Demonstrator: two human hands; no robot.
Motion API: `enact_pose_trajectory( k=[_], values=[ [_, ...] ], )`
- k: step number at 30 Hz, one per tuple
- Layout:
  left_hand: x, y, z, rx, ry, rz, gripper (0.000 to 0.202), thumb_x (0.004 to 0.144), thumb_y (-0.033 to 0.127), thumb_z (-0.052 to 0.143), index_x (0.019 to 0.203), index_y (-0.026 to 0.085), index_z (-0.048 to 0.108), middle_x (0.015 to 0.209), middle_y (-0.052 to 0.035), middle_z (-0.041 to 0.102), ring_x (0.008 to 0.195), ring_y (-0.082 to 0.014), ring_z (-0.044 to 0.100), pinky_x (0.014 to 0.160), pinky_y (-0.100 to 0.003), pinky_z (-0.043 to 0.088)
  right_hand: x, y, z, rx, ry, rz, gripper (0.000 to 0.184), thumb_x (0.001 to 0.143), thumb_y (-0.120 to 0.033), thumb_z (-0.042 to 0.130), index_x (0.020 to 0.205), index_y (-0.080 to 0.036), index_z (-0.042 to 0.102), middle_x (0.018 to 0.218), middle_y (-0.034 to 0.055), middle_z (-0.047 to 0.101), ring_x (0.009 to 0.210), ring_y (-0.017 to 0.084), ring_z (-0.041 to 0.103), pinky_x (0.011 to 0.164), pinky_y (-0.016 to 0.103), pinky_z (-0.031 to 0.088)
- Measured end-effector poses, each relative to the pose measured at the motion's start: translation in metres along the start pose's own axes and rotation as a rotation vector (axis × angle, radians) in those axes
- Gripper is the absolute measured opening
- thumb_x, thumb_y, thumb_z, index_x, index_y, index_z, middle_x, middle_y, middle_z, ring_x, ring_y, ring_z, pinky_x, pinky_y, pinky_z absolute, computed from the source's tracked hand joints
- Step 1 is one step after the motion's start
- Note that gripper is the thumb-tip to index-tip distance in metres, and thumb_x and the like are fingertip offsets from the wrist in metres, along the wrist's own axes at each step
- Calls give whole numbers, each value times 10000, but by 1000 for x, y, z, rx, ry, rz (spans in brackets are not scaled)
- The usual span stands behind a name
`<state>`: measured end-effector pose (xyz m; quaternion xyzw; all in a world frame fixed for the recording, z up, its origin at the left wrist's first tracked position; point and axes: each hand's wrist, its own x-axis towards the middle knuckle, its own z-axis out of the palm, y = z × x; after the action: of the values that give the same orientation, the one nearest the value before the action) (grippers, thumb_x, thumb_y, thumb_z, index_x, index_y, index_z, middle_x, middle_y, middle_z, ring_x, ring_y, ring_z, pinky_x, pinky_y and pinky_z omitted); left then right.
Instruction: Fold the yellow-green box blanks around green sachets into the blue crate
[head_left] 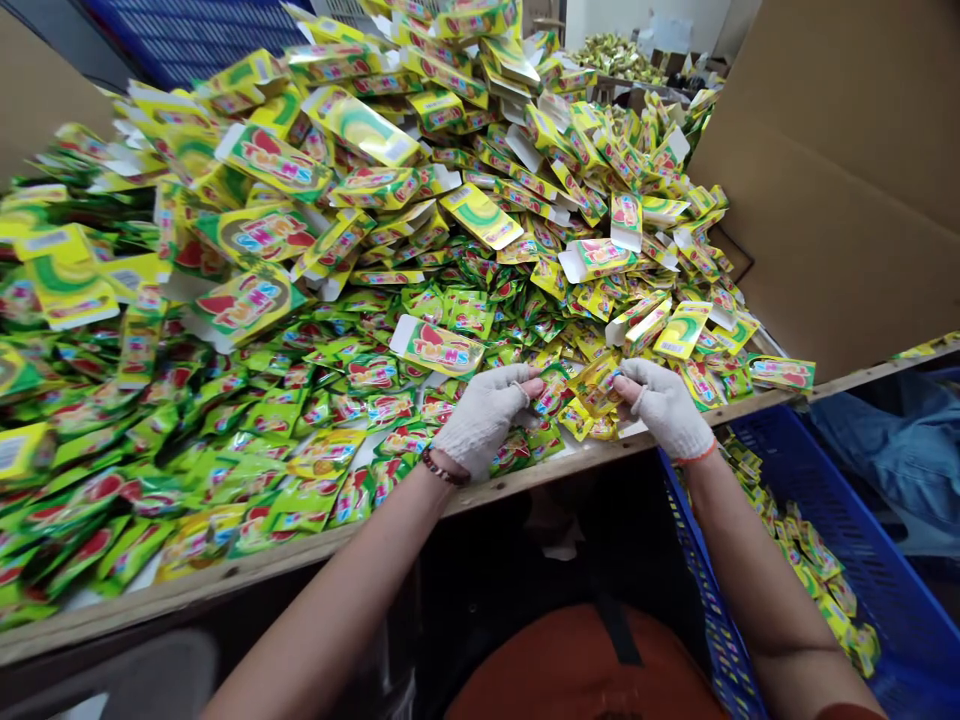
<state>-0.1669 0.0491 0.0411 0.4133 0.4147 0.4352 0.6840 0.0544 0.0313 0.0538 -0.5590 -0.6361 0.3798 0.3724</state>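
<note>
My left hand [491, 415], in a white glove with bare fingertips, pinches a green candy packet [553, 388] with a red fruit print. Opposite it, my right hand [664, 405], gloved the same way, has thumb and fingers closed on a yellow candy packet [598, 385]. The two packets are close together above the table's front edge, and I cannot tell whether they touch. Just beyond my left hand lies a yellow-green carton [439, 347] with its white end flap out. Loose green packets [300, 415] spread to the left of my hands.
A high heap of small cartons [360, 130] covers the back of the table. The wooden table edge [300, 555] runs across in front of me. At lower right stands a blue crate [892, 610] holding yellow-green packs. A large cardboard sheet [840, 190] rises at the right.
</note>
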Motion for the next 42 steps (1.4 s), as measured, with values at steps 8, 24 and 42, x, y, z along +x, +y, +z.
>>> enact_pose_trajectory(
  k=[8,24,42],
  values=[
    [-13,4,13,174,-99,115,394,689,418,774,951,131,712,881,-48,708,724,-150,618,641,-264,543,-8,-8,22,-65,38,-47,258,886,-417,534,770,-190,574,631,-14,579,554,129,541,539,247,435],
    [-3,57,-50,1473,621,68,592,874,662,383,1134,156,544,939,-209,694,868,-363,670,744,-426,472,-12,-1,26,-93,7,-145,211,872,-311,565,1034,-199,640,936,54,713,932,243,658,844,376,511],
    [-29,13,-5,1510,334,518,412,727,316,593,1106,186,499,1056,-105,572,1000,-276,600,836,-369,509,-20,-3,38,153,410,-219,352,917,-509,538,1115,-219,545,1025,92,688,943,236,662,865,397,547]
  ],
)
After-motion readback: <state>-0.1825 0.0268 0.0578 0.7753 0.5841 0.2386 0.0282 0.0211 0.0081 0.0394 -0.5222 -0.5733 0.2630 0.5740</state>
